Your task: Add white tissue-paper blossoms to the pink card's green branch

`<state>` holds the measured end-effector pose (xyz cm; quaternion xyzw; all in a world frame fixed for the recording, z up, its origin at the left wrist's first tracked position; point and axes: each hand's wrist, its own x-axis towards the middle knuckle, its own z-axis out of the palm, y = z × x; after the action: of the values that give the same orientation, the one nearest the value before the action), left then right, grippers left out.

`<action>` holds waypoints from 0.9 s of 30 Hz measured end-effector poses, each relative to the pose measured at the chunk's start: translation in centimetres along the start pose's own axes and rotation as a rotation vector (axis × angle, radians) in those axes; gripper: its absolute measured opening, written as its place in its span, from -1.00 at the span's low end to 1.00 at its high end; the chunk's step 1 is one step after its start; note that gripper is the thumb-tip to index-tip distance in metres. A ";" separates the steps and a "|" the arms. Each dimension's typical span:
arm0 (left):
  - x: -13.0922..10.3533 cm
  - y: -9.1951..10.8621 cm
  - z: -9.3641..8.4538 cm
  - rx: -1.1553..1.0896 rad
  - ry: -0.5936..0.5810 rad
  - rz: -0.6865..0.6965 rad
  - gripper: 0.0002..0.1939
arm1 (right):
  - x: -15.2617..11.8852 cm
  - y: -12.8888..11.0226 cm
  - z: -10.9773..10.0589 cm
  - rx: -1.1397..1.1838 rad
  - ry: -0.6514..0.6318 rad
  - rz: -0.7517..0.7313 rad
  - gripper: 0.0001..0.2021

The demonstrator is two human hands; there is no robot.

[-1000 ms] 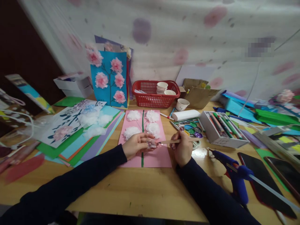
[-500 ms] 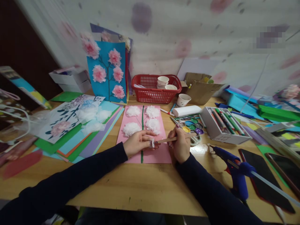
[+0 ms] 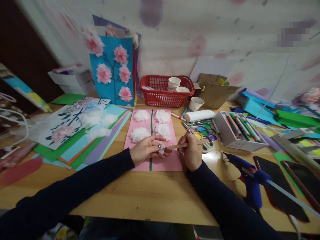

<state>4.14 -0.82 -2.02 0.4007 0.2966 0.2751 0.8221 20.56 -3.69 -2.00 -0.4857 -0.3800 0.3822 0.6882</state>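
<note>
My left hand (image 3: 146,150) pinches a small piece of white paper (image 3: 162,150) between thumb and fingers, above the lower part of a pink sheet (image 3: 166,164). My right hand (image 3: 192,150) grips a slim tan paintbrush (image 3: 177,146), its dark tip pointing left and reaching the white piece. Whether tip and paper touch is too small to tell. The pink sheet carries a green painted stem (image 3: 151,123) and several white fluffy paper flowers (image 3: 163,131). Right beyond my right hand lie a palette of colours (image 3: 204,132) and pale-handled scissors (image 3: 209,146).
A blue glue gun (image 3: 250,176) and a dark phone (image 3: 277,186) lie on the right. Behind stand a red basket (image 3: 163,99), a paper cup (image 3: 196,103) and a box of markers (image 3: 243,143). Coloured sheets (image 3: 95,153) and a blue flower card (image 3: 100,90) are at left.
The white piece in my left fingers has turned and shifted slightly left. My right hand keeps its grip on the paintbrush. The whole view has shifted a little.
</note>
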 end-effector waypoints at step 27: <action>0.0 -0.2 -0.3 0.021 -0.027 0.071 -0.63 | -0.3 0.2 0.0 0.049 -0.017 -0.014 -0.56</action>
<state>3.93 -0.76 -2.30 0.4234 0.2741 0.2956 0.8114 20.45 -3.89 -2.26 -0.4628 -0.3798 0.3906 0.6993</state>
